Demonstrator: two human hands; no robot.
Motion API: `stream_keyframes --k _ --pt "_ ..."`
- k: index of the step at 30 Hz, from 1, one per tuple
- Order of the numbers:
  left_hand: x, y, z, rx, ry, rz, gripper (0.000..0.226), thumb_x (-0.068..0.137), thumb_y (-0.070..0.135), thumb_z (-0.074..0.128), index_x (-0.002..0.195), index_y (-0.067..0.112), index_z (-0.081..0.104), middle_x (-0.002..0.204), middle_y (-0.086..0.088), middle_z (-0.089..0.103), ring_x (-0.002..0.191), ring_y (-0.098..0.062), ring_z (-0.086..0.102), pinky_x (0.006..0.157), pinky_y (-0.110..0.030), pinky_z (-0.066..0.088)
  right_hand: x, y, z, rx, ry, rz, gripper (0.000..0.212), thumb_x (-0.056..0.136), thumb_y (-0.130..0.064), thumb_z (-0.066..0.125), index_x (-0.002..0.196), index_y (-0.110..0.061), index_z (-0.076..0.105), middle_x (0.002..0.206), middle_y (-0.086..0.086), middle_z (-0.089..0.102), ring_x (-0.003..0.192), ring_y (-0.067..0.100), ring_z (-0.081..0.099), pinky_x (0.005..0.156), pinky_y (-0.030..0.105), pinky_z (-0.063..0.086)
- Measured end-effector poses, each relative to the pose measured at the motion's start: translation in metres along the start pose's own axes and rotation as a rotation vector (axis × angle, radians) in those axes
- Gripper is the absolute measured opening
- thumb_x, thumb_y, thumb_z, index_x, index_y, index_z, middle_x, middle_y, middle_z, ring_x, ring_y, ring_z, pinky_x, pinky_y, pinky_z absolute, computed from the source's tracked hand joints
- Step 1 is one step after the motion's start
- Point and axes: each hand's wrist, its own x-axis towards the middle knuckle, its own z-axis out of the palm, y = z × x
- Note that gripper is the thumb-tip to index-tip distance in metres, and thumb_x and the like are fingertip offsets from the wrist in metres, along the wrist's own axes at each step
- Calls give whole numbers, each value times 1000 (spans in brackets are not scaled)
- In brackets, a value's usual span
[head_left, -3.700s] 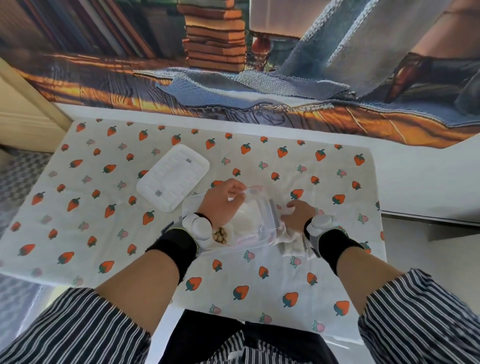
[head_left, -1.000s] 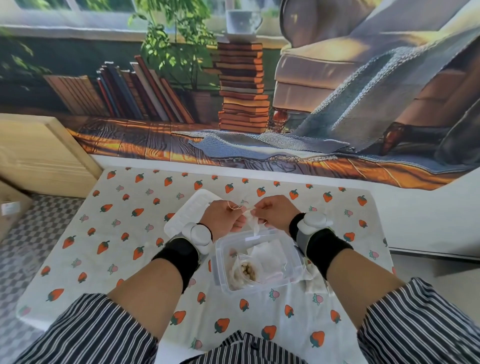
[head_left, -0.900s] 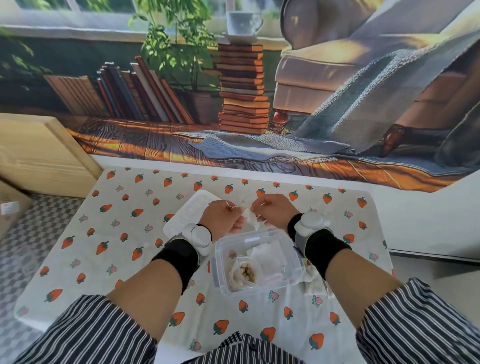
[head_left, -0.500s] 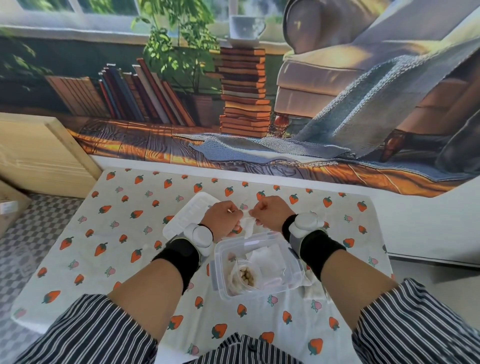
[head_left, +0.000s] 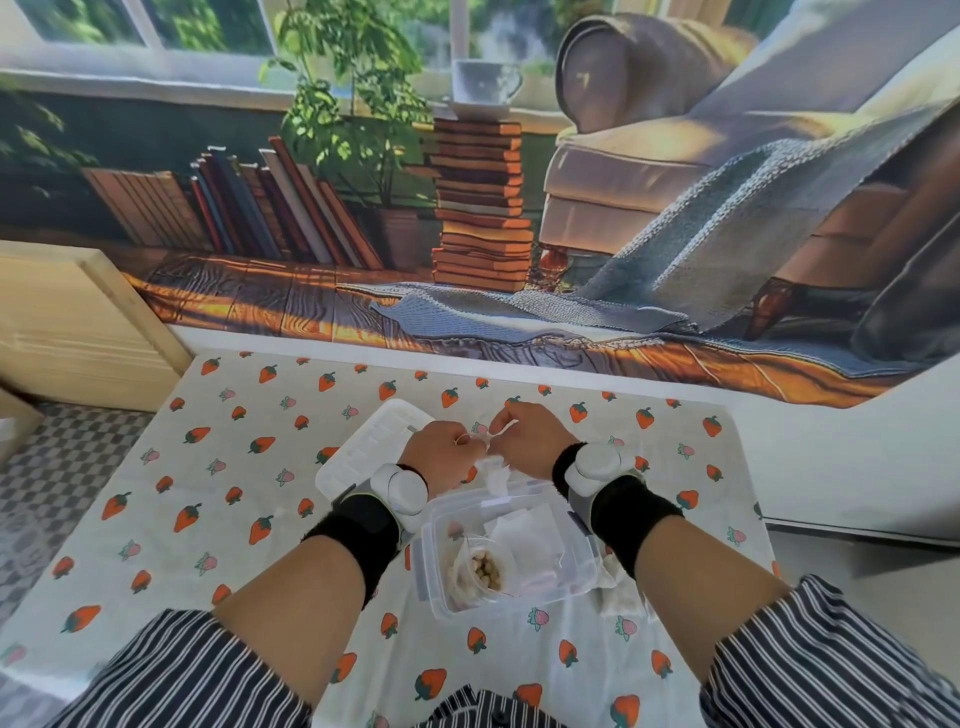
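Both forearms extend forward from striped sleeves, each wrist fitted with a black band and a round white device. Between the forearms, a clear rectangular plastic container (head_left: 431, 571) stands open on the bench (head_left: 234, 493), which is covered by a white cloth printed with orange strawberries. The container holds a clear bag of small tan beans (head_left: 480, 569) on its left side and flat white sachets (head_left: 530, 545) on its right. A crumpled white sachet (head_left: 618, 587) lies on the cloth, touching the container's right wall. Above the container's far edge, the left hand (head_left: 441, 457) and right hand (head_left: 530, 439) meet knuckles up, fingers curled inward. Both pinch the top of a small white fabric pouch (head_left: 496, 475), which hangs clear of the bench between them. The container's white ribbed lid (head_left: 363, 452) lies flat just beyond the left wrist. Behind the bench hangs a printed backdrop (head_left: 467, 208) showing books, a plant and an armchair.
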Motion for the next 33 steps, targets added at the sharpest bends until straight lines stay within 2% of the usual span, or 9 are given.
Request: stream_keyframes --k 2,5,10,14,17,21,29,31,33 --pt "0 0 0 -21 -11 -20 20 85 25 59 70 14 50 65 -6 69 54 -18 60 70 -40 60 -2 -2 0 19 -46 9 20 79 -19 69 85 -25 51 101 6 67 73 22 66 74 38 55" --pt "0 -2 -2 -89 -28 -54 7 86 16 60 80 12 59 63 -3 68 46 -10 59 52 -24 52 -9 -4 -1 9 -106 -59 18 86 -8 57 83 -22 46 80 9 64 67 24 63 67 37 52" --pt "-2 -10 -8 -136 -54 -78 24 82 20 76 100 12 63 74 -6 74 46 -5 62 47 -16 47 -18 -3 3 -14 -182 -153 37 84 6 35 81 -10 69 85 7 68 67 22 69 72 40 60" --pt "-3 -15 -6 -110 -32 -96 20 81 16 74 98 13 63 76 -8 76 51 -10 65 54 -20 50 -24 -13 2 -314 -188 -213 31 88 -8 46 94 -13 76 95 3 73 82 23 71 78 34 57" --pt "-7 -13 -4 -133 3 -100 12 82 11 67 93 13 64 73 -6 75 51 -8 65 51 -16 48 -26 -15 3 -590 -212 -264 26 89 -20 52 98 -8 74 104 8 72 83 28 63 68 30 46" --pt "-12 -10 -6 -125 84 -111 6 86 10 59 86 15 62 66 -3 73 45 -2 62 44 -10 41 -30 -10 4 -598 -212 -294 29 90 -36 63 112 -19 71 112 -1 70 101 21 63 77 26 42" --pt "-14 -16 -7 -95 126 -110 8 80 13 62 85 19 66 63 1 74 47 0 62 54 -17 47 -34 -6 1 -522 -185 -339 27 94 -32 62 114 -16 71 109 3 71 98 22 63 78 23 39" --pt "-16 -19 -8 -236 45 -32 14 80 16 66 92 22 69 79 -1 75 69 -10 69 69 -28 59 -36 -4 0 -477 -168 -344 21 93 -29 65 105 -14 73 104 2 72 92 19 62 76 23 40" --pt "-20 -24 -13 -391 -105 46 39 74 19 68 113 25 67 110 -1 70 102 -18 63 90 -33 54 -38 0 -3 -386 -112 -344 17 90 -28 69 98 -14 74 99 1 73 90 17 64 78 24 47"
